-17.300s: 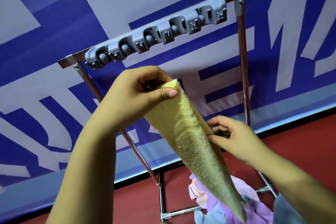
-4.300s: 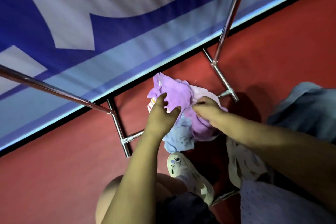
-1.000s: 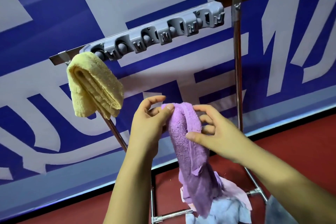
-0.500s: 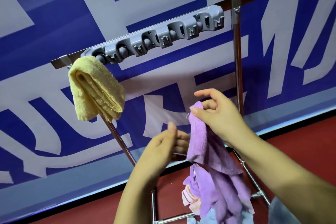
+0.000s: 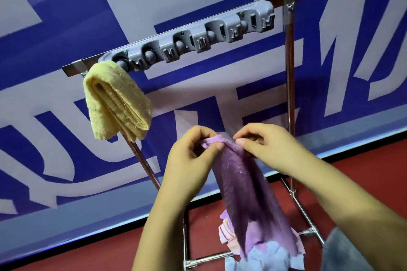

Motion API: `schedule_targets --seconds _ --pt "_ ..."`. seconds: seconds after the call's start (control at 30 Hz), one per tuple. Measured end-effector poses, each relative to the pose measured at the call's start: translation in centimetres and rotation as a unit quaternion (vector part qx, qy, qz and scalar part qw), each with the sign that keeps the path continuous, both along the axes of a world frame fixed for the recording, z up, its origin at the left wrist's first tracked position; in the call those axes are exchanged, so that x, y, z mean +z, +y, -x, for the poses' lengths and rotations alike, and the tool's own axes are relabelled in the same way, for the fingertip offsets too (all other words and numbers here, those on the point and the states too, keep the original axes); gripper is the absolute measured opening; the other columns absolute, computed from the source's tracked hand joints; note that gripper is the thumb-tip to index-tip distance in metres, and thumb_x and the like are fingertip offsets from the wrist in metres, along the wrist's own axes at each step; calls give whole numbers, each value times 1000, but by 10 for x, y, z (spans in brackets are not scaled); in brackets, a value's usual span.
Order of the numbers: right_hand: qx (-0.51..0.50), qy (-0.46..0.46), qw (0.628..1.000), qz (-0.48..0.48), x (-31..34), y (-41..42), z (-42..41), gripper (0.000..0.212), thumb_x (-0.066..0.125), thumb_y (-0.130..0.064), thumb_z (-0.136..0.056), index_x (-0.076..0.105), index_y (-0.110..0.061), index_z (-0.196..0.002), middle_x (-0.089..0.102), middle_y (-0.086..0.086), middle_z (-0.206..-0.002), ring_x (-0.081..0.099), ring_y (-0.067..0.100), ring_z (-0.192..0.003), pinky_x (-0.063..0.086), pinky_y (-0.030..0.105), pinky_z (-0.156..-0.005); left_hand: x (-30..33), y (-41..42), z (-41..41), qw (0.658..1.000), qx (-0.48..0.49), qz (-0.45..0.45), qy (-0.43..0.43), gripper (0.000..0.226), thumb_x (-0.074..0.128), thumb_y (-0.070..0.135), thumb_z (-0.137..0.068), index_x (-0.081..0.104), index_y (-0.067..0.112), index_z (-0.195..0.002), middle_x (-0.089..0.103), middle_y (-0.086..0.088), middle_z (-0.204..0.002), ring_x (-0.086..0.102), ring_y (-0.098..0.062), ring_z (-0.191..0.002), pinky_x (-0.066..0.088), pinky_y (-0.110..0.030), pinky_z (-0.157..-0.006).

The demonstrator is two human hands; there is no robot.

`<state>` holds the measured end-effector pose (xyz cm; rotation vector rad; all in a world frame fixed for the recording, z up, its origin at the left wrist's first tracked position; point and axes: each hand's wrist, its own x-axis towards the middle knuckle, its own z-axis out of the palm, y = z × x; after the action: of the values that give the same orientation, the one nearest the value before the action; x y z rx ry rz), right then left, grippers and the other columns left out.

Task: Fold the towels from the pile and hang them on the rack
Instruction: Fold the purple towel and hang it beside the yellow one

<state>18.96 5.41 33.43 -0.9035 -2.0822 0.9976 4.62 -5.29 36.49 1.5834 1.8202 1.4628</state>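
purple towel [image 5: 248, 185] pinched at top edge by left hand [image 5: 193, 160] and right hand [image 5: 271, 145], yellow towel [image 5: 116, 101] hung folded at rack [image 5: 288, 86] bar's left end, pile [image 5: 259, 253] on floor below

Towel pile [image 5: 259, 257] cut off below

Left hand [image 5: 189, 160]: bare, no glove, ring or watch; short trimmed nails.
Right hand [image 5: 268, 145]: bare, without jewellery; short trimmed nails.
Forearms: both uncovered, no sleeve showing up to the frame's lower edge.
Clothing: a patch of grey-blue fabric garment [image 5: 343, 253] at the lower right corner; its kind cannot be told.
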Motion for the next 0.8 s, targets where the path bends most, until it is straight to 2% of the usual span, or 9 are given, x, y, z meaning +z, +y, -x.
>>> schedule_targets --seconds 0.07,0.13,0.27,0.33,0.43,0.53,0.6,0.7,0.8 --pt "13 14 999 -40 6 -8 -2 28 50 -49 -87 67 -27 -93 65 -5 -92 60 7 -87 48 28 -83 5 3 0 999 -7 6 31 17 66 7 -83 63 22 -75 58 10 -64 50 -8 -63 45 -28 -64" --pt "93 52 994 -22 16 -15 -2 31 49 -60 -81 62 -37 -98 64 -8 -99 60 3 -94 48 22 -85 10 5 0 999 -20 9 49 17 67 6 -82 65 22 -76 63 9 -68 55 -10 -64 47 -31 -65" --pt "160 50 986 11 22 -14 7 30 71 -35 -78 56 -33 -104 68 7 -85 63 27 -82 52 45 -81 13 8 6 999 -33 -16 5 18 74 10 -78 64 25 -81 71 -2 -81 67 -27 -82 55 -44 -74" --pt "151 68 986 11 24 -13 13 23 70 -26 -79 58 -26 -98 65 16 -80 59 31 -71 50 49 -77 11 8 11 997 -33 -37 -50 20 77 12 -76 63 25 -84 70 -2 -79 67 -25 -77 55 -37 -69" --pt "140 81 987 10 27 -14 20 10 67 -27 -81 61 -21 -87 63 18 -73 52 21 -62 50 44 -69 1 6 14 981 -48 -42 -185 21 76 16 -78 60 18 -91 66 5 -69 59 -10 -64 48 -23 -60" --pt "126 119 985 14 28 -16 26 9 64 -23 -84 62 -14 -82 61 12 -64 50 12 -60 45 35 -61 -22 1 18 959 -101 13 -263 40 76 28 -71 57 15 -105 70 2 -84 66 -13 -76 56 -31 -69" --pt "120 157 979 47 27 -15 30 15 64 -24 -84 59 -10 -81 59 14 -64 48 15 -60 40 31 -60 -41 -1 18 953 -149 69 -256 52 74 26 -68 54 13 -114 72 1 -96 67 -14 -87 56 -32 -76" --pt "103 226 962 118 27 -11 31 22 61 -29 -80 56 -7 -81 57 32 -72 48 22 -64 39 33 -61 -69 -2 20 948 -172 130 -236 48 76 14 -71 58 9 -115 71 -8 -108 66 -19 -98 54 -36 -89" --pt "75 277 943 169 32 -5 28 13 60 -20 -88 56 -12 -79 60 18 -73 53 20 -65 41 26 -60 -88 -1 25 951 -154 177 -204 40 74 8 -73 63 6 -111 70 -13 -108 65 -21 -97 53 -38 -93"
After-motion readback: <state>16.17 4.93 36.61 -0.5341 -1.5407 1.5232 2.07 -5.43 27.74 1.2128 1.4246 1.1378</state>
